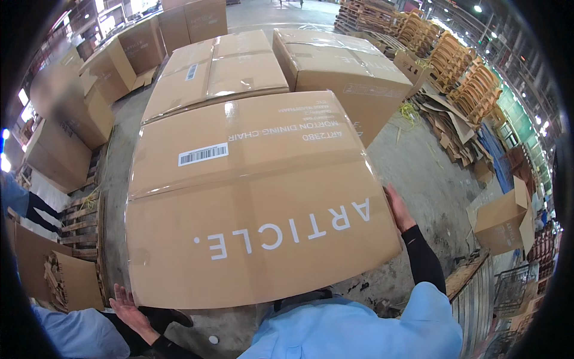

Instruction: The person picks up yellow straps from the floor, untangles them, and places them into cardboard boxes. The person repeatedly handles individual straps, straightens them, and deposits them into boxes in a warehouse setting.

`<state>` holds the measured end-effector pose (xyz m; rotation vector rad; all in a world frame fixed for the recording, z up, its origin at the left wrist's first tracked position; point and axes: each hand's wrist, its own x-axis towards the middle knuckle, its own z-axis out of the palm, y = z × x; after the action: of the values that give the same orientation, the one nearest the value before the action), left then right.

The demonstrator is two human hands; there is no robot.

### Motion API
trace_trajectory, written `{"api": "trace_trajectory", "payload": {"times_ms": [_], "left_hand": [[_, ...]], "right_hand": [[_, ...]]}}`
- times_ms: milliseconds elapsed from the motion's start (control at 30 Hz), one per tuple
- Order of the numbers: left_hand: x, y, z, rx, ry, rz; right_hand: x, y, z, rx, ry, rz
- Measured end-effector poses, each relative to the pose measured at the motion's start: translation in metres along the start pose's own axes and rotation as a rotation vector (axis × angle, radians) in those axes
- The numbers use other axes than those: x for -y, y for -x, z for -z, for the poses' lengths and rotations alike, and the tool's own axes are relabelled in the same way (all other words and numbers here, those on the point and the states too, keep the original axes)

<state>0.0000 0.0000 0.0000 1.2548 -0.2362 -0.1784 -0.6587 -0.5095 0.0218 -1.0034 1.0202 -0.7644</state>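
A large taped cardboard box (263,203) fills the middle of the view in front of my body, with white print and a barcode label on top. My right hand (399,208) lies along its right side, fingers stretched forward and partly hidden by the edge. Beside the near left corner is my left hand (133,312), palm up with its fingers spread; whether it touches the cardboard I cannot tell. Behind this box stand two more closed boxes, one at the far left (218,72) and one at the far right (341,57).
Another person's blue sleeve (84,332) is close to my left hand. A second person (36,206) stands at the left, near wooden pallets (81,230). On the right are flattened cardboard (445,128), an opened box (502,221) and stacked curved wooden parts (475,84).
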Motion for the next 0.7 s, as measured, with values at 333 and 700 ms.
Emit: {"api": "trace_trajectory", "payload": {"times_ms": [333,700], "left_hand": [[0.044,0.057,-0.057,-0.117,-0.159,-0.205],[0.07,0.057,-0.045,-0.214,-0.34,-0.237]], "right_hand": [[0.015,0.002,-0.018,-0.03,0.263,0.105],[-0.008,-0.036,0.027,0.105,0.367,0.187]]}}
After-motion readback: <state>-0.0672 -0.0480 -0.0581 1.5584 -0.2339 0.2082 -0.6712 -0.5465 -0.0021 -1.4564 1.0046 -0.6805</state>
